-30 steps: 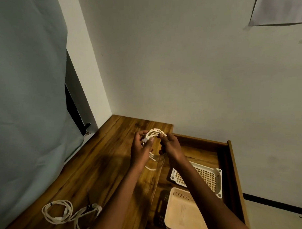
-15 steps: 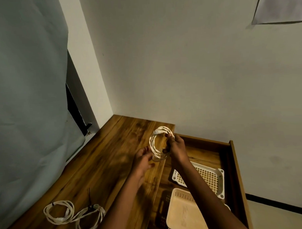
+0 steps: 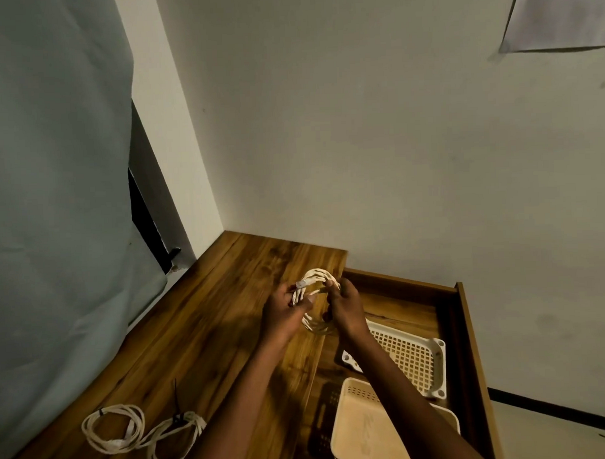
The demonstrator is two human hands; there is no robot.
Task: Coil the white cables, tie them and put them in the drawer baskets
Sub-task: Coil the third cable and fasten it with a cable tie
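**Both hands hold a white cable coil above the counter's right edge**

At the near left corner of the wooden counter [image 3: 195, 336] lie two coiled cables [image 3: 112, 430] side by side, touching one another; each carries a dark tie (one tie's tail sticks straight up from the wood). A pale curtain [image 3: 52, 169] hangs along the counter's left edge.

Farther right, above the counter's right edge, the left hand [image 3: 280, 316] grips the left side of the white cable coil [image 3: 316, 280], its fingers [image 3: 298, 300] curled round the bundled strands, a white connector end showing just above them. The coil is held upright in the air, touching neither counter nor drawer. The right hand [image 3: 348, 310] pinches the coil's right side, fingertips closed on the strands near the top; something small and dark sits between the two hands, too dim to identify.

Right of the counter, the wooden drawer [image 3: 469, 326] stands pulled out. In it a white perforated basket [image 3: 418, 355] lies toward the far end, partly hidden by the right forearm. Nearer, a beige basket [image 3: 363, 433] sits over a dark one (only its edge shows), both at the drawer's near end.
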